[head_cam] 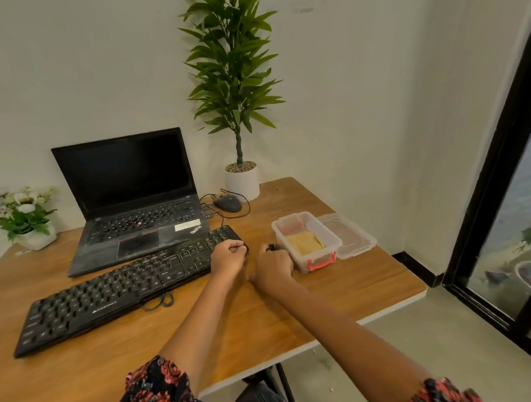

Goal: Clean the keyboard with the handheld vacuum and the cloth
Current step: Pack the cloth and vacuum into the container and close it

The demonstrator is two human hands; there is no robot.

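The black keyboard [117, 289] lies at an angle on the wooden table [347, 290] in front of the laptop. My left hand [228, 257] rests at the keyboard's right end with its fingers curled closed. A thin dark piece shows at its fingertips, and I cannot tell whether the hand holds it. My right hand [274, 267] is just to the right, closed around a small black object [273, 247] that is mostly hidden in the fist. A folded yellow cloth [304, 243] lies in an open clear plastic box [320, 262] beside my right hand.
The box's lid [350, 234] lies to the right of the box. An open black laptop [135, 207] stands behind the keyboard, with a wired mouse [228, 203] and a tall potted plant [242, 180] behind. A small flower pot [29, 223] sits far left. The table edge runs close on the right.
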